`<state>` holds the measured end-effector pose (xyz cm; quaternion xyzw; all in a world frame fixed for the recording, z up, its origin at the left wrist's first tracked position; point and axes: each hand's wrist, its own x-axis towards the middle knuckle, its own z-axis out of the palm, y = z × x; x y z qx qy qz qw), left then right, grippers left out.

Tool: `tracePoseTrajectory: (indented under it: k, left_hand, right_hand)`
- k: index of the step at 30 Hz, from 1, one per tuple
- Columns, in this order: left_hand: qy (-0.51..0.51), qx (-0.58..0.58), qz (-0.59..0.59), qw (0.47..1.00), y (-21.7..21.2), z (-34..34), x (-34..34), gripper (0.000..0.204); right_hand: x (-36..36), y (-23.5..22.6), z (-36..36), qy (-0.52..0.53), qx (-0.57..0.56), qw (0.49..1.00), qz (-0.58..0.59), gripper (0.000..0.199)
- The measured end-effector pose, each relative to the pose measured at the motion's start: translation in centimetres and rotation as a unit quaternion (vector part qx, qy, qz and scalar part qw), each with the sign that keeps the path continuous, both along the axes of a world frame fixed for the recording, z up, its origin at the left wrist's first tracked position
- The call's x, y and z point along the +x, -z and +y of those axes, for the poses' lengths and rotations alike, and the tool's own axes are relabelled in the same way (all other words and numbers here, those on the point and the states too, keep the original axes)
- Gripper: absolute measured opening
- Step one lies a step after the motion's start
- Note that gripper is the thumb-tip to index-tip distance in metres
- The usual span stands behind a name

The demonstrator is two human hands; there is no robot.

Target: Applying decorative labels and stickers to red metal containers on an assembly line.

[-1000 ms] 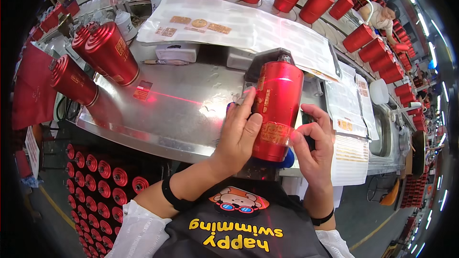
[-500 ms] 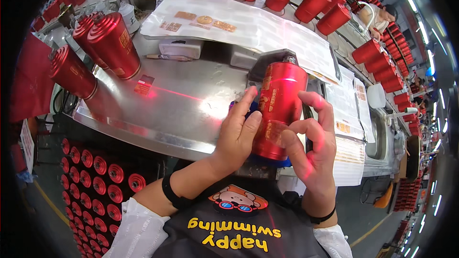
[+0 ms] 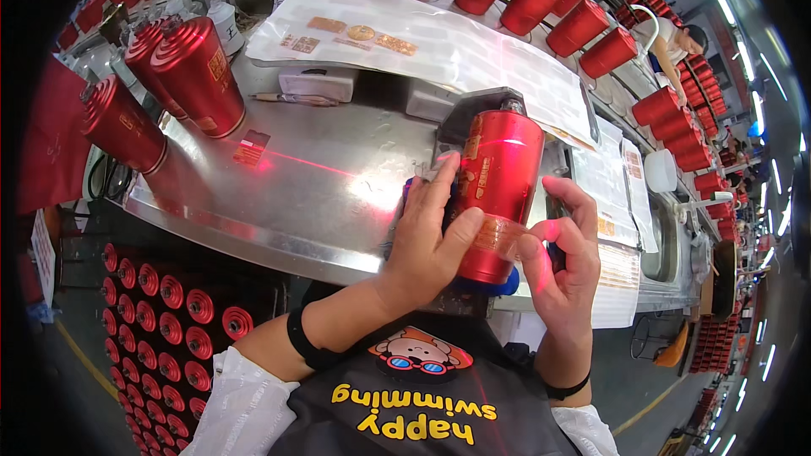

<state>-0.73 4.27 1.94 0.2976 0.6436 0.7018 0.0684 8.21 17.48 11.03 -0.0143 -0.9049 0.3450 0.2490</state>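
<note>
A red bottle (image 3: 507,152) with gold print lies tilted in a dark stand (image 3: 481,104) in front of me, its narrow neck toward the far side. A see-through strip with gold print (image 3: 500,235) sits across its lower part. My left hand (image 3: 431,241) lies against the bottle's left side, fingers stretched out, thumb pressing at the strip's left part. On the right, my right hand (image 3: 562,262) pinches the strip's right end between thumb and forefinger, just off the bottle's side. Blue pads (image 3: 507,285) show under the bottle.
Three red bottles (image 3: 198,76) stand at the left of the metal table (image 3: 296,211). A red line of light crosses a small red card (image 3: 252,149). White sheets with gold stickers (image 3: 361,32) lie behind. More red bottles (image 3: 534,0) line a conveyor; a co-worker (image 3: 676,42) is at far right.
My left thumb has moved right onto the bottle's front. My right hand has shifted slightly right, with the strip's end at its fingertips. The conveyor bottles have moved along to the right.
</note>
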Motion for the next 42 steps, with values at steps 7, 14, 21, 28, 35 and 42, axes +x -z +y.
tracePoseTrajectory:
  k: [7, 14, 21, 28, 35, 42]
  left_hand:
    - [-0.007, -0.087, 0.055, 0.995, -0.7, 0.1, 0.1, 0.073]
    - [0.003, -0.066, 0.036, 0.997, -0.7, 0.0, 0.0, 0.067]
    - [0.015, 0.000, -0.026, 1.000, -0.2, -0.2, -0.3, 0.066]
    - [-0.025, -0.091, 0.121, 0.988, -0.3, 0.2, 0.0, 0.076]
    - [-0.005, -0.082, 0.075, 0.994, -0.4, 0.1, 0.0, 0.074]
    - [0.012, -0.014, 0.034, 0.999, 0.2, 0.0, -0.2, 0.060]
  right_hand:
    - [0.2, 0.6, 0.3, 0.003, -0.008, 1.000, 0.006, 0.006]
    - [0.3, 0.9, 0.5, 0.008, -0.023, 1.000, 0.000, 0.006]
    - [0.3, 1.2, 0.5, 0.011, -0.046, 0.999, -0.006, 0.004]
    - [0.5, 1.2, 0.5, 0.013, -0.052, 0.999, -0.010, 0.004]
    - [0.5, 1.4, 0.6, 0.011, -0.050, 0.999, -0.008, 0.003]
    - [0.6, 1.3, 0.6, 0.023, -0.047, 0.998, -0.017, 0.004]
